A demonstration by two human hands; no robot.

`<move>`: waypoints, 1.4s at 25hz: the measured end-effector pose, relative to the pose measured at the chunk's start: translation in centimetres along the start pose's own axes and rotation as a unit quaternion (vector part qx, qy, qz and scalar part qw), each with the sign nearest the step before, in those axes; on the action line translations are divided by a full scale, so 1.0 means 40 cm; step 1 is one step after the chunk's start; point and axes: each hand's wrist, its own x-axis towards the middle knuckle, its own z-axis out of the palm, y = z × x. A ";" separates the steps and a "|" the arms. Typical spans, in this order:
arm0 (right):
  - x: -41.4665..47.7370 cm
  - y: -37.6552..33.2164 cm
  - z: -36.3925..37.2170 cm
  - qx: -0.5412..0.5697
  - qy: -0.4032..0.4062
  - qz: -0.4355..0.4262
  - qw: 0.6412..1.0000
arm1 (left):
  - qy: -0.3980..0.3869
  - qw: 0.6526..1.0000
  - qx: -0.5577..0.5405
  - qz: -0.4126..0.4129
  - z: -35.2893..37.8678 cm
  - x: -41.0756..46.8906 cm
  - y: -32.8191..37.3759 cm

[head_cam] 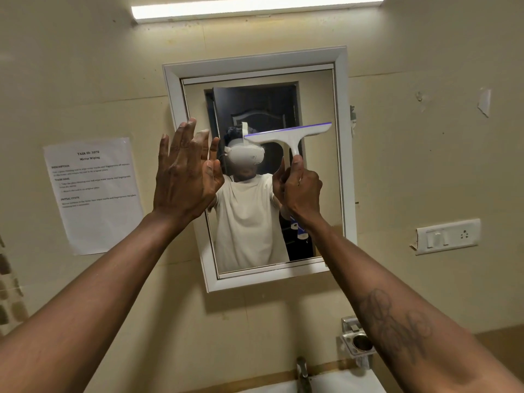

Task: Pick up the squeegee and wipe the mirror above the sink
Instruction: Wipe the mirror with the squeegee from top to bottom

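Observation:
A white-framed mirror [312, 103] hangs on the beige wall above the sink. My right hand [302, 191] grips the handle of a white squeegee [289, 136] with a purple blade, held upright against the glass at mid height on the right side. The blade runs nearly level, tilted up to the right. My left hand [185, 171] is raised with fingers spread at the mirror's left edge, holding nothing. The glass reflects a person in a white shirt and headset.
A printed task sheet [93, 194] is taped to the wall left of the mirror. A switch and socket plate [448, 235] sits at right. Below are a metal holder [358, 343], a tap [303, 373] and the sink's white rim [348, 382].

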 end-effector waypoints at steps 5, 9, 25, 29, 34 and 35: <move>0.040 -0.041 -0.015 -0.004 0.009 -0.033 0.999 | 0.024 0.999 -0.004 0.022 -0.010 0.022 0.019; 0.172 -0.120 -0.034 0.013 0.023 -0.041 0.999 | 0.033 0.999 0.007 0.028 -0.022 0.047 0.023; 0.073 -0.017 -0.021 0.006 0.007 0.005 1.000 | 0.014 1.000 0.013 0.012 0.002 0.020 0.024; -0.024 0.022 -0.028 -0.020 0.010 -0.013 1.000 | 0.008 1.000 0.014 0.007 0.004 0.006 0.026; -0.128 0.060 -0.038 -0.029 -0.007 0.043 0.999 | -0.006 1.000 0.006 0.009 -0.027 -0.001 0.029; -0.121 0.047 -0.038 -0.015 -0.005 0.041 0.999 | -0.013 1.000 0.007 0.006 -0.036 0.003 0.028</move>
